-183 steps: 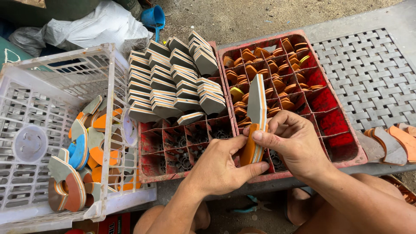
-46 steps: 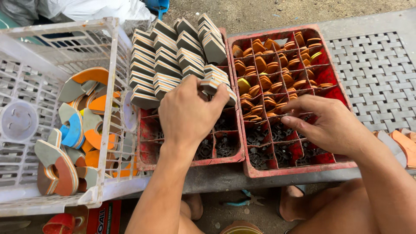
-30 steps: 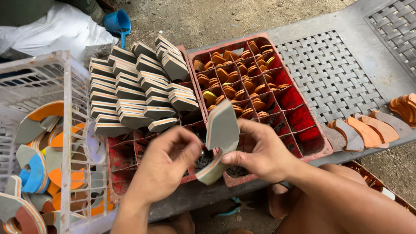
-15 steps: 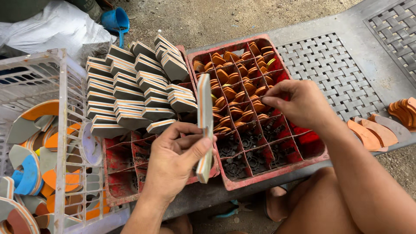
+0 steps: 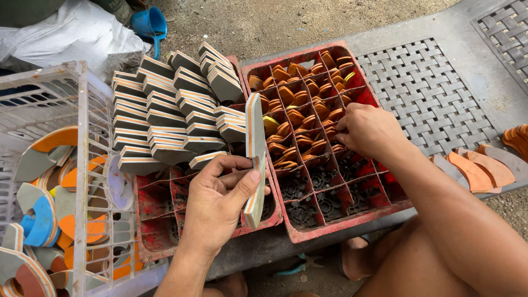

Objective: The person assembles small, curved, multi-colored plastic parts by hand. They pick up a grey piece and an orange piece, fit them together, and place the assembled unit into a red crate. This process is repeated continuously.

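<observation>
Pinching the grey-and-orange layered foam strip [image 5: 254, 159] upright on edge, my left hand [image 5: 217, 206] clamped at its lower half, it seems light and bendy, while my right hand [image 5: 369, 129] fingers curl into the red crate [image 5: 352, 220] beyond it.

Left hand [image 5: 217, 206] clamps thumb against curled fingers; right hand [image 5: 367, 129] reaches forward, fingertips down.

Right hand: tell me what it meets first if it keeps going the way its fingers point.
The right hand points left into the red crate; its fingertips already touch the small orange pieces there, as far as depth shows.
</observation>
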